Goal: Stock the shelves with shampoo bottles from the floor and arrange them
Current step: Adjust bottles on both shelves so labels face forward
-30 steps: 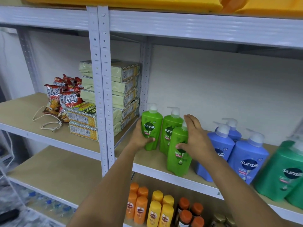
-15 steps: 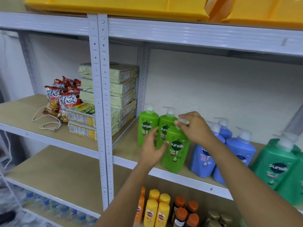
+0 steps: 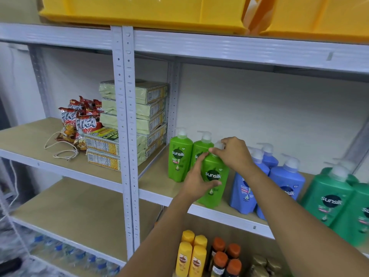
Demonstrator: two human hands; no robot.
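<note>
Front green shampoo bottle upright at the shelf's front edge, ahead of two matching green bottles nearer the back wall and just left of the blue pump bottles. Held at both ends: left hand wrapped round the lower body, thumb across the dark label; right hand above, fingertips pinching the white pump head. Long axis near vertical, leaning slightly left at the top, pump directly above the base, so any coming nudge or twist probably turns about that axis. Left grip the nearer to the bottle's weight, right grip better placed to set which way the nozzle faces. Label facing outward already. Judged as squaring-up, not carrying: base seemingly on the shelf board, though contact hidden behind the left wrist. Bottle's right side just beside the nearest blue bottle, its back near the rear green pair; exact gaps not discernible. Darker green bottles farther right of the blue ones. Yellow bottles and orange-capped bottles below on the next shelf.
</note>
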